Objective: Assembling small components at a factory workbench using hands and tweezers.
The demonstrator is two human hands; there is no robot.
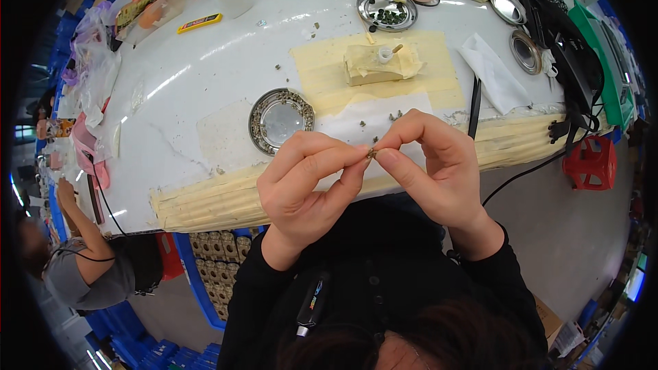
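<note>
In front of my chest, my left hand (305,181) and my right hand (439,171) meet, each closed in a pinch. Between their fingertips is a tiny brownish, metal-looking part (372,153); its exact kind is too small to make out. Just beyond lies white paper (336,123) with several small dark pieces (362,123) on it. Left of the paper, a round metal dish (281,123) carries many tiny pieces around its inner edge. Farther back, a tape-covered block (363,72) bears a small clear cup (385,55).
At the back sit a metal dish (411,7) with dark green pieces and a yellow cutter (199,23). A white cloth (495,75) lies right. Tape covers the table's front edge (205,205). A blue crate (188,264) stands below; another person (89,267) sits left.
</note>
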